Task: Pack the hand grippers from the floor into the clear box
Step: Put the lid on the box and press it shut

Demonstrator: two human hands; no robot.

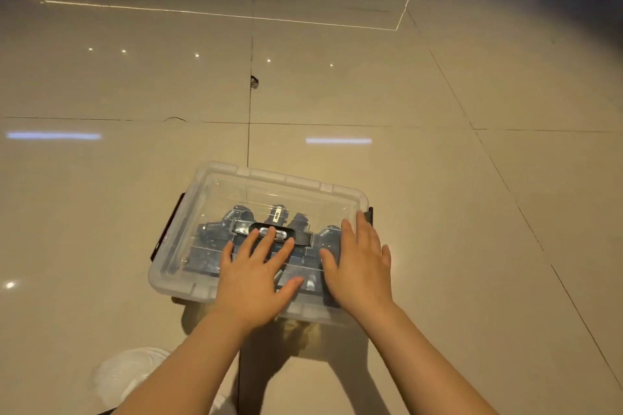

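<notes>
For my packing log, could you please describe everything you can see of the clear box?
The clear box is a rectangular bin of see-through plastic that sits on the tiled floor. Its clear lid is on, with a dark handle at its middle and a black latch on each short side. Blue-grey hand grippers with metal springs show through it. The left hand and right hand lie flat on the lid, fingers straight.

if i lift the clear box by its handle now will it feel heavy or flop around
Probably heavy for its size: the clear box looks packed with metal-sprung hand grippers. Its walls look rigid, so little flex. The contents may shift and rattle, since they lie loosely piled.
</notes>
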